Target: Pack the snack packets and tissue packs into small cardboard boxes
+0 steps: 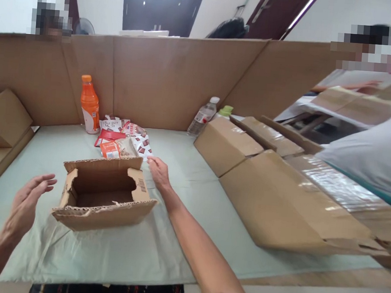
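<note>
An open cardboard box (pixel 110 218) stands in front of me on the cloth-covered table, flaps up; its visible inside holds no large item. To its left, my left hand (pixel 27 204) is held apart from it, fingers stretched out and nothing in them. Beyond the box's right side is my right hand (pixel 159 173), fingers bent together at the corner of a white packet with brown squares (pixel 144 144). Whether they grip that corner is unclear. Beside this packet lie an orange and clear packet (pixel 111 149), a red packet (pixel 111 135) and a white "Super Meal" packet (pixel 112 123).
An orange drink bottle (pixel 90 108) stands behind the packets. A clear bottle (pixel 202 118) leans near a green-capped container (pixel 225 111). Large cardboard boxes (pixel 272 201) line the right; another box (pixel 8 118) is at left. A cardboard partition (pixel 173 82) closes the back, with people beyond.
</note>
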The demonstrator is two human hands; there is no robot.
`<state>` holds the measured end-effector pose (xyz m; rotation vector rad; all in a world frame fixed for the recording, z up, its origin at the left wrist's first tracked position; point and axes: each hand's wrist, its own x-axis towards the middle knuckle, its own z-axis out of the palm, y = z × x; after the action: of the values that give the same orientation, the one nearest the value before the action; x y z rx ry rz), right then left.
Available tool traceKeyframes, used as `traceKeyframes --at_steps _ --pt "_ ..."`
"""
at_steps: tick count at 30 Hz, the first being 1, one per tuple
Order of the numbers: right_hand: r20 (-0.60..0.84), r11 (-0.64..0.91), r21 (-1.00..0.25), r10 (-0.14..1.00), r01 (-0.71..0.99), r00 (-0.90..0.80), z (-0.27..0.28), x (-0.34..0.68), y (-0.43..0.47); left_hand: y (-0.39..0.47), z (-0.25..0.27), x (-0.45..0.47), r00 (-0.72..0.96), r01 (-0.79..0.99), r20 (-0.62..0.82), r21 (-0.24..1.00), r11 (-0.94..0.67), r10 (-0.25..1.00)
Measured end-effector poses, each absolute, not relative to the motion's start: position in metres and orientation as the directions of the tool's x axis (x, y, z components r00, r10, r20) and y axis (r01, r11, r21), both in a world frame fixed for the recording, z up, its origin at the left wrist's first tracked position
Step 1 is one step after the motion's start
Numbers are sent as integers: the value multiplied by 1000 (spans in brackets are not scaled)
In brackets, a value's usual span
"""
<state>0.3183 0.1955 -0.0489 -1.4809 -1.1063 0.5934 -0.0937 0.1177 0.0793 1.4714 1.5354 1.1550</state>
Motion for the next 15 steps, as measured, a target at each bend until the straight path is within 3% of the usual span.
traceKeyframes --at_steps 6,11,15 --pt "77 -18 -972 918 235 389 -22 324 241 217 62 -54 77 344 -58 938 28 995" --pt "-52 -144 -953 946 268 321 -17 320 277 292 24 9 236 337 -215 933 127 948" --pt "-106 -186 -937 958 295 268 -16 317 282 313 2 42 295 301 -239 942 147 925"
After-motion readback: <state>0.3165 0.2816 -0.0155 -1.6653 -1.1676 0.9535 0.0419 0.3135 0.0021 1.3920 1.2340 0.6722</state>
